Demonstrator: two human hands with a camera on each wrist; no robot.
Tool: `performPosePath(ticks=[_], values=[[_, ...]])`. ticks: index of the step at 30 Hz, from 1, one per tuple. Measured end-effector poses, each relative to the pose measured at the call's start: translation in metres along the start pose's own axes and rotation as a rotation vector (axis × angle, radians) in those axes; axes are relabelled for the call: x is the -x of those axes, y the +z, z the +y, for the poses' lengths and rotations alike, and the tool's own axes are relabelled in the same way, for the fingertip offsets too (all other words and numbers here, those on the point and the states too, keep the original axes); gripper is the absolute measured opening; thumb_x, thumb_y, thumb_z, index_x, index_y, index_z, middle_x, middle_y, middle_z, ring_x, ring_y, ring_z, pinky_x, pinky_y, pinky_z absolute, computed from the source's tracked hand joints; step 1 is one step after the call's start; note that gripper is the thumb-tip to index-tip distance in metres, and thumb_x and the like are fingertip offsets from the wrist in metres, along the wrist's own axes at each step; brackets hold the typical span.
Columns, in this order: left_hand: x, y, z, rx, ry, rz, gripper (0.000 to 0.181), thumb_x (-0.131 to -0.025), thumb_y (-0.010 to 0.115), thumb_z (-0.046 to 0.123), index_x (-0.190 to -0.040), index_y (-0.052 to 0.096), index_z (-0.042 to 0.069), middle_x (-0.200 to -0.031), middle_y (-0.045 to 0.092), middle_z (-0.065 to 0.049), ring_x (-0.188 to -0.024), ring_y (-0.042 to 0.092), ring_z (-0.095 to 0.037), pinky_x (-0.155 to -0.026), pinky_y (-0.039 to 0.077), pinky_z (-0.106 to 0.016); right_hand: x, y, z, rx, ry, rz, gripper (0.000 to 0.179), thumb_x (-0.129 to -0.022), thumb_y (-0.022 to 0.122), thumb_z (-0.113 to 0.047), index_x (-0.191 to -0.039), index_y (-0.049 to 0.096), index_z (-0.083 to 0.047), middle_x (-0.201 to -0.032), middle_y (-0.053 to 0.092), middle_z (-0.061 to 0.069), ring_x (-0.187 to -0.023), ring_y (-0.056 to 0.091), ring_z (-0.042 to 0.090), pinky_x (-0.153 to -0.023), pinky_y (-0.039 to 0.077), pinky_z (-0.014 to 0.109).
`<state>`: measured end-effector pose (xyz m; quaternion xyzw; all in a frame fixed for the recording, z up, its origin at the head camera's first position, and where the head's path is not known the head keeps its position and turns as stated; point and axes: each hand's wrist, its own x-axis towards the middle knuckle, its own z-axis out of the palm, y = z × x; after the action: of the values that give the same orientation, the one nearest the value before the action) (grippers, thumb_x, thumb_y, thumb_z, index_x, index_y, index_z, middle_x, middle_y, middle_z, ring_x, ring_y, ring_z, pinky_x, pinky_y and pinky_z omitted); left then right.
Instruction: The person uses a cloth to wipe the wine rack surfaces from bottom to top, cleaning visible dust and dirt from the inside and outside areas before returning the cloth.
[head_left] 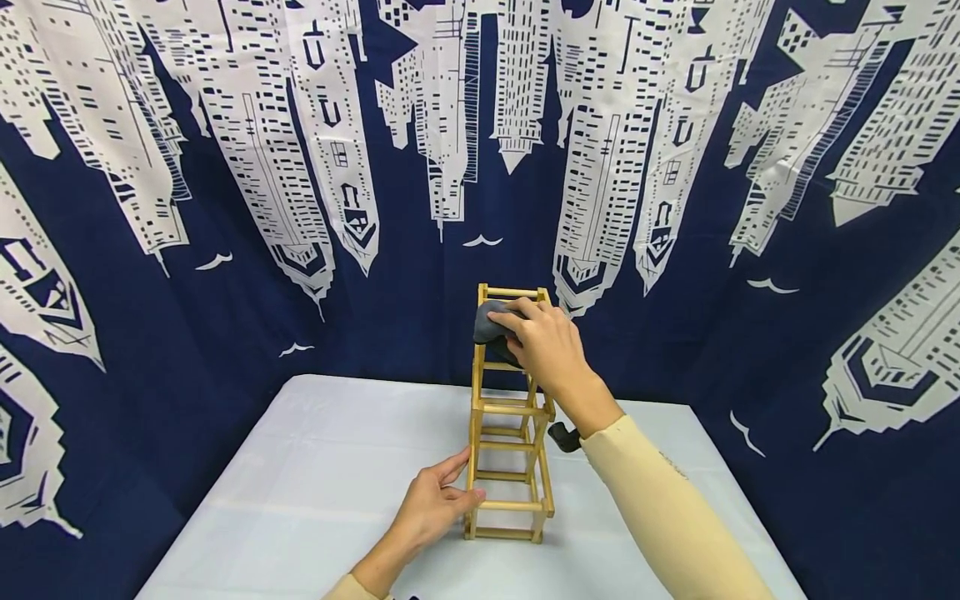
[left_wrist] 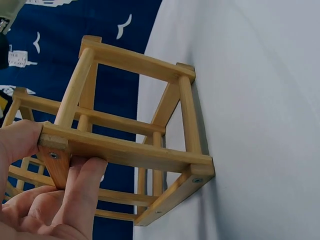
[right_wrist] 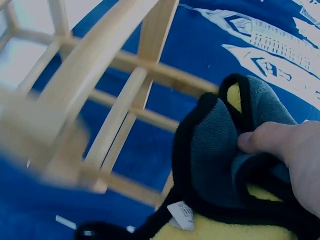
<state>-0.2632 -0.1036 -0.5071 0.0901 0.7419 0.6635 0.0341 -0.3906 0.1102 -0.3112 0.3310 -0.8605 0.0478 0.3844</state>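
A tiered wooden rack (head_left: pixel 510 506) of pale slats stands upright on the white-covered table. My left hand (head_left: pixel 435 504) grips its lower left post; in the left wrist view the thumb and fingers (left_wrist: pixel 82 192) sit on either side of a corner of the frame. Up near the top tier, my right hand (head_left: pixel 551 346) holds a bunched microfiber cloth (head_left: pixel 492 322) against the rack. The right wrist view shows this cloth (right_wrist: pixel 210 145) folded, grey on one face and yellow on the other, with black edging and a white tag (right_wrist: pixel 182 216). The thumb presses into its fold.
The white tablecloth (head_left: pixel 300 467) spreads around the rack on both sides. Behind it hangs a navy curtain (head_left: pixel 420 317) printed with upside-down white buildings and birds. A small dark object (head_left: pixel 566 436) shows beside the right wrist.
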Motion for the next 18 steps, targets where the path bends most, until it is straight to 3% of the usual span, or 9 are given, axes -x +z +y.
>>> performPosePath(ticks=[5,10,18], values=[[0.000,0.002,0.000,0.028,-0.012,0.006,0.082,-0.102,0.090,0.011,-0.174,0.052,0.004,-0.177,0.047,-0.036,-0.100,0.088,-0.021,-0.087,0.065,-0.021,0.011,-0.008,0.013,0.105,0.001,-0.020,0.054,-0.091,0.102,-0.013,-0.140,0.087,-0.026,-0.139,0.081,0.011,-0.106,0.076,0.038,-0.084,0.067,0.048],[-0.001,0.001,0.002,0.021,-0.013,0.017,0.082,-0.103,0.089,0.012,-0.175,0.051,0.005,-0.177,0.047,-0.035,-0.100,0.088,-0.021,-0.086,0.066,-0.021,0.020,-0.016,0.023,0.142,-0.046,0.000,0.059,-0.087,0.105,-0.013,-0.141,0.086,-0.028,-0.141,0.080,0.010,-0.103,0.073,0.039,-0.083,0.064,0.048],[0.001,0.001,0.001,0.021,-0.028,0.026,0.082,-0.102,0.089,0.013,-0.175,0.053,0.007,-0.178,0.048,-0.029,-0.094,0.085,-0.012,-0.079,0.061,-0.019,0.031,-0.013,0.017,0.041,-0.198,0.016,0.055,-0.085,0.106,-0.010,-0.135,0.089,-0.024,-0.134,0.083,0.011,-0.103,0.078,0.037,-0.092,0.070,0.050]])
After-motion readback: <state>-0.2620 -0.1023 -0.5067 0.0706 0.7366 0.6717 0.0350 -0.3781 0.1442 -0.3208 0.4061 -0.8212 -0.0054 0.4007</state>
